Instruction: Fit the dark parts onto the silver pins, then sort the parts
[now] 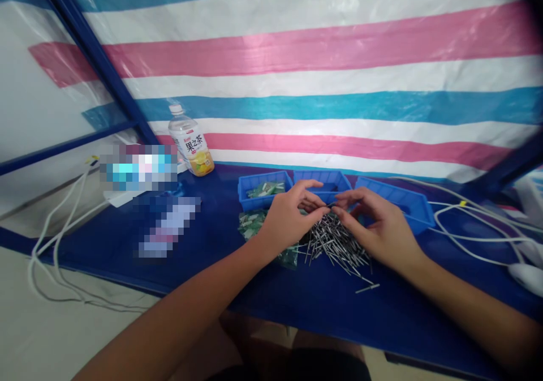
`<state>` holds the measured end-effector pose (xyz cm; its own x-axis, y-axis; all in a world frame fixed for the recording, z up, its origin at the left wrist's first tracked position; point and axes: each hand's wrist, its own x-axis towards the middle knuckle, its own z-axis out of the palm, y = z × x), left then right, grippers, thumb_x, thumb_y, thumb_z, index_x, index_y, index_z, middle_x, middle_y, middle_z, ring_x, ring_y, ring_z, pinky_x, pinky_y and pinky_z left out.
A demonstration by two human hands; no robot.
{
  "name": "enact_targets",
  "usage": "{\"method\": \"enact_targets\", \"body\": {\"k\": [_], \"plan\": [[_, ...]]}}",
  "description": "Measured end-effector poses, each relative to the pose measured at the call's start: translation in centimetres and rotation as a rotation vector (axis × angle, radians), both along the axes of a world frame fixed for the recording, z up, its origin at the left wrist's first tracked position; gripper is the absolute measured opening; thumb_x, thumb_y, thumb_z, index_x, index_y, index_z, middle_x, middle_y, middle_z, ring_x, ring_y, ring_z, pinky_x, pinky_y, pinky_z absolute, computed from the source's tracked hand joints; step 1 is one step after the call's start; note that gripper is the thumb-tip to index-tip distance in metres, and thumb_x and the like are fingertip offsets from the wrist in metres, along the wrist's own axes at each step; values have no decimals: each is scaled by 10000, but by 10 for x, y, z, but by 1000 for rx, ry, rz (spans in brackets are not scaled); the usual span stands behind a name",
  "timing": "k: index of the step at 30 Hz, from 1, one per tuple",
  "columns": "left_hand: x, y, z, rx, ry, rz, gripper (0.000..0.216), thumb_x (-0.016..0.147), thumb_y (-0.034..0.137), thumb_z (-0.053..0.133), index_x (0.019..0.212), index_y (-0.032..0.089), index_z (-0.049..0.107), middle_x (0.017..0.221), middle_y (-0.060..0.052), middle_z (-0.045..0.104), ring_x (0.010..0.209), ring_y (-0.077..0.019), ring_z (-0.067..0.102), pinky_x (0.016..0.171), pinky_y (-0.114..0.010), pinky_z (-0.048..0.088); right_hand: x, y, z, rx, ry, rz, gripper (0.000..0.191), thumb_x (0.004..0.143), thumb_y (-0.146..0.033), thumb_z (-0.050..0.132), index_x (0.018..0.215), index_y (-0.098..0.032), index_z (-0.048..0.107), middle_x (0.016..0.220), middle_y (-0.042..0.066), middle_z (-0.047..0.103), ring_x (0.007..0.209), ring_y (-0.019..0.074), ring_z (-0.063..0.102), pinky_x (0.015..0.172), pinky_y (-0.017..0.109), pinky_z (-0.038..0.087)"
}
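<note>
My left hand (291, 211) and my right hand (379, 225) meet over a heap of thin metal rods (339, 248) on the blue table. The thumb and fingers of each are pinched together, fingertips nearly touching. Something small and dark seems to be between them, too small to name. Left of the heap, partly behind my left hand, lie small green and whitish pieces (250, 222), apparently in clear plastic. A single rod (368, 288) lies apart, nearer the table's front edge.
Behind my hands stand a left blue bin (250, 202) with green-white pieces, a middle bin (316, 176) and a right bin (413, 208). A drink bottle (193, 143) stands at the back left. White cables (470, 234) run along the right; a striped sheet (297, 52) hangs behind.
</note>
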<state>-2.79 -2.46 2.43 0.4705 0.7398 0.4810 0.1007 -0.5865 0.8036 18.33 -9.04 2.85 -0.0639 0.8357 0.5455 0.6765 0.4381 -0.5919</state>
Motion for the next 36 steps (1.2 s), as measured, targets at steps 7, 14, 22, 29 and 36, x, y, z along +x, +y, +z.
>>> {"method": "enact_targets", "body": {"k": [7,14,22,29,36], "plan": [[-2,0,4,8,2,30,326,897,188,762,1198,263,661,1021,-25,838,829,-204,792,814,-424,694,3,4,0,-28,-100,106,138,1041,-300,633,1076,-277,765,1006,57,770,830,206,706,641,343,556],[-1,0,2,-6,-81,-63,444,940,190,735,1358,251,596,1186,-72,800,1002,-215,805,950,-439,700,-1,3,-1,-100,-143,127,216,1073,-343,574,1021,-259,767,938,41,763,810,203,682,707,363,522],[-5,0,5,-2,-73,0,557,1012,298,672,1532,272,473,1290,-115,747,1042,-259,769,849,-420,697,38,12,22,-44,-342,-138,287,1062,-410,488,965,-248,705,908,86,749,783,258,673,696,400,457],[-7,-2,9,17,-33,50,500,1030,303,620,1514,250,508,1249,-119,753,1035,-244,740,811,-390,661,81,18,24,-64,-678,-467,364,1036,-472,522,961,-190,739,947,177,705,781,295,637,675,428,398],[-7,-1,8,51,-18,63,475,1036,307,615,1495,240,514,1234,-111,760,1011,-219,734,791,-360,642,61,16,25,62,-586,-7,249,1039,-408,584,1109,-248,763,1052,113,762,1003,324,702,879,494,552]]}}
